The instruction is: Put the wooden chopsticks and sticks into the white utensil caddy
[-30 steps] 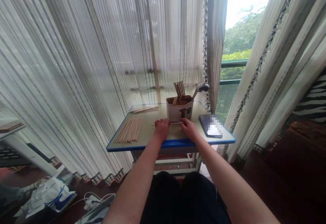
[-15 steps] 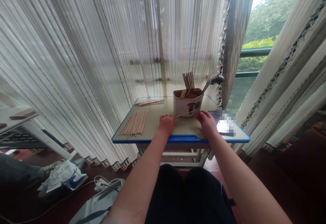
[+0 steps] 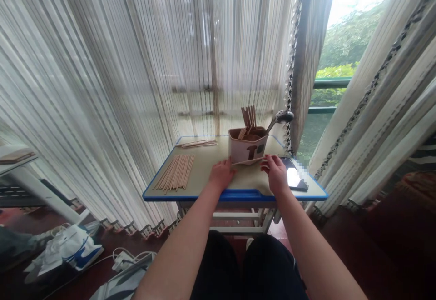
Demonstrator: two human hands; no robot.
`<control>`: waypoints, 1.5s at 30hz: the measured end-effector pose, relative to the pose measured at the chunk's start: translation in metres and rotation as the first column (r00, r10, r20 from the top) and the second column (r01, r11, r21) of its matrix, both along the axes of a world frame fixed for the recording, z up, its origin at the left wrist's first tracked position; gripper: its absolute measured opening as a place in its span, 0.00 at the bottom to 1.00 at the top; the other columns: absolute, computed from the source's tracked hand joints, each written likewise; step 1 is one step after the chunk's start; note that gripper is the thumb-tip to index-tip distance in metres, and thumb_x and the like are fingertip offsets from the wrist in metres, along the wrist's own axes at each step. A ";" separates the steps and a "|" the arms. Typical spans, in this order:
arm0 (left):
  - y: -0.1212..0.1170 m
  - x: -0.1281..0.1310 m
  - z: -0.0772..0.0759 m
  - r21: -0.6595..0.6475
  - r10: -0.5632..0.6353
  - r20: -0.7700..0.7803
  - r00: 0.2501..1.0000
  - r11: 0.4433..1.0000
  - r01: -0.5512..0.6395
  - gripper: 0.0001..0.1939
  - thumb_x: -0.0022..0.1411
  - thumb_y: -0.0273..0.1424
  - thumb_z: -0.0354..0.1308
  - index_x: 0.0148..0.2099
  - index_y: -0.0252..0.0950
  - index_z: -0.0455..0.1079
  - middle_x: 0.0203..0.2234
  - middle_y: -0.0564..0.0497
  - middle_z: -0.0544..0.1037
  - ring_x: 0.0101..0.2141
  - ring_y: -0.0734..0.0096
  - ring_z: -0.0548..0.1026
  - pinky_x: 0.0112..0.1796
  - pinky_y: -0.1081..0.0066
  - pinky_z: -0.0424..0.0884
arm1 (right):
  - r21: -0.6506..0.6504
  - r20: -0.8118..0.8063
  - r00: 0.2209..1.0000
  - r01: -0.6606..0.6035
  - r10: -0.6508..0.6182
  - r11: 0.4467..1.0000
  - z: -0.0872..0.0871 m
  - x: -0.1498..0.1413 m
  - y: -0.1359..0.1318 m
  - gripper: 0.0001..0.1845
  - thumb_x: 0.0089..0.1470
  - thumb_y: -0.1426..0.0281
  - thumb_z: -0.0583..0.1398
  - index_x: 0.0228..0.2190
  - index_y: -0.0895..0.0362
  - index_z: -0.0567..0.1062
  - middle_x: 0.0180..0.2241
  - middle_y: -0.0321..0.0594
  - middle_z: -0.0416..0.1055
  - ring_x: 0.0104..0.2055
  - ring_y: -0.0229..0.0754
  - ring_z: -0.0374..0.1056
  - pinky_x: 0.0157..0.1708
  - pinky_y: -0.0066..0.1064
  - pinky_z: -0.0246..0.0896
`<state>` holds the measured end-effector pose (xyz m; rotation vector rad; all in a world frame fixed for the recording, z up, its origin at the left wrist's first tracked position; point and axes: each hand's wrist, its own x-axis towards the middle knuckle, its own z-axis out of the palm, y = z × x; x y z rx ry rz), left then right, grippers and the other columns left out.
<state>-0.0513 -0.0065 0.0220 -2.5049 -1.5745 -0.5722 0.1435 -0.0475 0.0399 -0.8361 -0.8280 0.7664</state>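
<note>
My right hand (image 3: 275, 173) pinches a thin wooden chopstick (image 3: 254, 160) between its fingertips, just in front of a beige caddy (image 3: 247, 149) with a brown mushroom print. The stick runs left, slightly tilted, and its far end reaches the fingertips of my left hand (image 3: 221, 175). That hand lies flat on the tabletop, and I cannot tell if it touches the stick. Several chopsticks (image 3: 248, 117) stand in the caddy beside a metal spoon (image 3: 281, 117). Several more lie in a row (image 3: 173, 172) left of my hands.
The blue-edged beige table (image 3: 235, 195) also bears a small chopstick bundle (image 3: 196, 143) and a dark tablet (image 3: 294, 177) at right. Sheer curtains (image 3: 119, 63) hang close behind. A white bag (image 3: 68, 250) and power strip (image 3: 122, 261) lie on the floor below left.
The chopstick now angles up towards my right hand, which has come closer to the caddy. My left hand has shifted slightly, and the view has moved a little.
</note>
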 end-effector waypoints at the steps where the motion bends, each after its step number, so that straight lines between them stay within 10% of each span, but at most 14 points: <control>1: 0.002 0.000 -0.001 -0.012 0.036 0.022 0.999 0.999 -0.036 0.29 0.63 0.43 0.43 0.62 0.33 0.50 0.50 0.41 0.68 0.48 0.61 0.66 0.47 0.65 0.59 | 0.043 -0.019 0.997 0.082 -0.081 0.996 0.013 0.004 -0.004 0.16 0.44 0.58 0.62 0.31 0.57 0.70 0.25 0.32 0.66 0.23 0.33 0.64 0.20 0.24 0.59; 9: 0.017 0.003 -0.009 -0.081 0.065 0.025 0.998 0.995 -0.062 0.31 0.58 0.48 0.46 0.59 0.34 0.55 0.53 0.42 0.65 0.52 0.60 0.63 0.51 0.65 0.56 | 0.411 0.298 0.709 0.509 -0.640 0.756 0.105 0.018 0.003 0.14 0.55 0.60 0.52 0.34 0.56 0.69 0.30 0.36 0.67 0.26 0.33 0.63 0.25 0.26 0.59; 18: 0.018 0.002 -0.008 -0.077 0.073 0.078 0.994 0.995 -0.067 0.30 0.55 0.47 0.48 0.55 0.34 0.60 0.50 0.42 0.67 0.49 0.59 0.66 0.50 0.66 0.58 | 0.313 0.764 0.511 0.240 -0.394 0.919 0.106 0.004 0.065 0.14 0.55 0.63 0.51 0.31 0.57 0.73 0.31 0.41 0.71 0.29 0.38 0.65 0.32 0.29 0.59; 31: 0.017 0.002 -0.003 -0.083 0.066 0.135 0.989 0.995 -0.055 0.30 0.55 0.45 0.50 0.55 0.32 0.58 0.48 0.42 0.70 0.48 0.59 0.67 0.49 0.66 0.59 | 0.176 0.949 0.235 0.157 -0.210 0.972 0.091 -0.014 0.092 0.12 0.53 0.70 0.52 0.31 0.58 0.75 0.32 0.42 0.73 0.36 0.41 0.67 0.37 0.29 0.58; 40: 0.012 0.003 0.003 -0.125 0.111 0.100 0.989 0.987 -0.098 0.25 0.58 0.42 0.48 0.54 0.35 0.58 0.47 0.43 0.70 0.47 0.60 0.67 0.48 0.65 0.60 | 0.313 0.843 0.376 0.240 -0.385 0.919 0.083 -0.019 0.081 0.17 0.45 0.76 0.52 0.39 0.59 0.72 0.39 0.45 0.67 0.40 0.43 0.64 0.44 0.37 0.59; 45: 0.009 0.000 0.005 -0.101 0.237 0.084 0.968 0.968 -0.228 0.19 0.59 0.39 0.46 0.48 0.34 0.64 0.43 0.42 0.71 0.46 0.58 0.67 0.47 0.62 0.60 | 0.402 0.684 0.500 0.348 -0.531 0.847 0.038 -0.044 0.044 0.19 0.48 0.76 0.50 0.43 0.58 0.67 0.44 0.47 0.63 0.39 0.42 0.63 0.42 0.37 0.60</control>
